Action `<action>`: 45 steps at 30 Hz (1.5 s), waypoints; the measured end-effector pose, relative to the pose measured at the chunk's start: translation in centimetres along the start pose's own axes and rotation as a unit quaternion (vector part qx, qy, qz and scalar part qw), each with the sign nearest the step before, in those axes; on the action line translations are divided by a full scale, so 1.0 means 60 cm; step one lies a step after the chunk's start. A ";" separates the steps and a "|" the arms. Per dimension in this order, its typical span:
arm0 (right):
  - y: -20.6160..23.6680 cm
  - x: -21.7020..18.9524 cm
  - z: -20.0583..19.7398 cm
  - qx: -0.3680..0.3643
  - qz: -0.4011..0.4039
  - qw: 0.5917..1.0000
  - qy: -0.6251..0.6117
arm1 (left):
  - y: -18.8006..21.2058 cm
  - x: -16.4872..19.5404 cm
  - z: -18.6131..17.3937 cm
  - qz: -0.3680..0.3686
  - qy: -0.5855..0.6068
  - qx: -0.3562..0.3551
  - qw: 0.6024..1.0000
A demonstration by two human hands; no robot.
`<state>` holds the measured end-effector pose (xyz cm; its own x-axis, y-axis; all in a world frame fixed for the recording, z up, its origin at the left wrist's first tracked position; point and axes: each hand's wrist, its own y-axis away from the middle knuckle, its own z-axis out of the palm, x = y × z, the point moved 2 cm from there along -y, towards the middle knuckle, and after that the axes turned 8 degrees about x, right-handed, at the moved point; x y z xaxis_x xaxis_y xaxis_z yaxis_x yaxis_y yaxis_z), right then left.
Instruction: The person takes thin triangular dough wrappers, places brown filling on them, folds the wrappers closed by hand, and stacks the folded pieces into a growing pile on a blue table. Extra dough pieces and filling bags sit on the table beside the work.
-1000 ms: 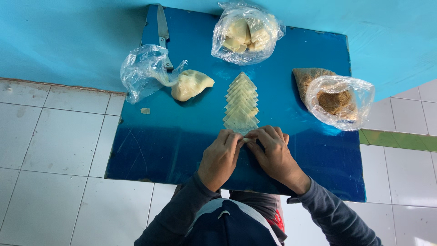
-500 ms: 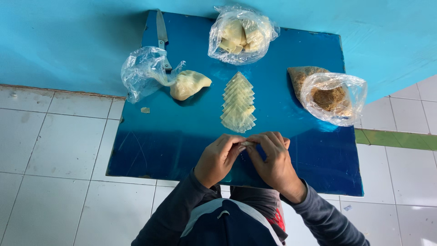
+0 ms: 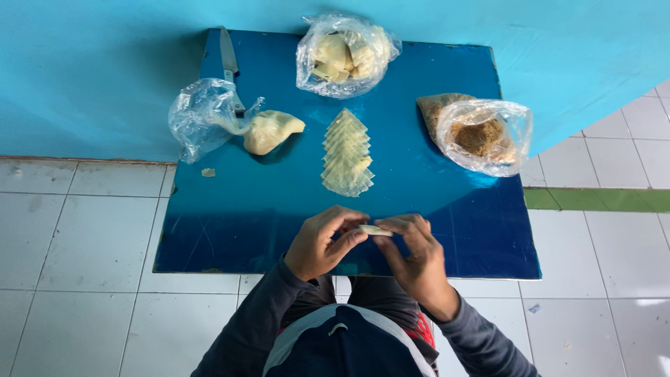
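Observation:
My left hand (image 3: 322, 242) and my right hand (image 3: 414, 253) meet over the near edge of a blue board (image 3: 230, 209). Both pinch a small pale piece of dough (image 3: 374, 230) between fingertips. Just beyond the hands lies a row of overlapping folded dough triangles (image 3: 347, 154). A lump of pale dough (image 3: 271, 130) rests at the left, half out of a crumpled clear bag (image 3: 205, 115).
A clear bag of cut dough pieces (image 3: 345, 54) sits at the board's far edge. A bag of brown filling (image 3: 480, 132) is at the right. A knife (image 3: 229, 64) lies at the far left. White floor tiles (image 3: 91, 237) surround the board; a turquoise wall (image 3: 98, 77) is behind.
Both hands lifted slightly off the board and drew toward me, still together on the dough piece. The camera view shifted a little; the other items stayed put.

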<state>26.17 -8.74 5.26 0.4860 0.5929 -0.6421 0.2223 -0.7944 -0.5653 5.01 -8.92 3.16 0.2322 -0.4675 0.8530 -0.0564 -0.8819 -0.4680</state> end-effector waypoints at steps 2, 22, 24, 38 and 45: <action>0.033 0.015 -0.042 0.057 0.081 0.993 -0.066 | -0.001 0.004 -0.008 0.012 -0.012 0.014 1.000; 0.092 0.250 -0.115 0.076 0.614 0.782 0.077 | -0.011 -0.003 -0.010 0.014 -0.220 0.131 0.967; 0.088 0.241 -0.128 0.124 0.623 0.772 0.021 | -0.008 -0.002 -0.011 0.024 -0.224 0.138 0.964; 0.104 0.180 -0.325 0.383 0.083 0.893 0.219 | -0.014 0.002 -0.031 0.035 -0.468 0.120 0.875; -0.105 0.004 -0.112 -0.084 -0.128 0.981 0.116 | -0.030 -0.047 -0.029 -0.017 -0.453 0.039 0.891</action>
<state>30.59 -4.46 12.14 0.5712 0.7450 -0.3445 0.4892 -0.6460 -0.5860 2.76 -6.11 2.04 0.9224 -0.1691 0.3472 0.0252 -0.8708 -0.4909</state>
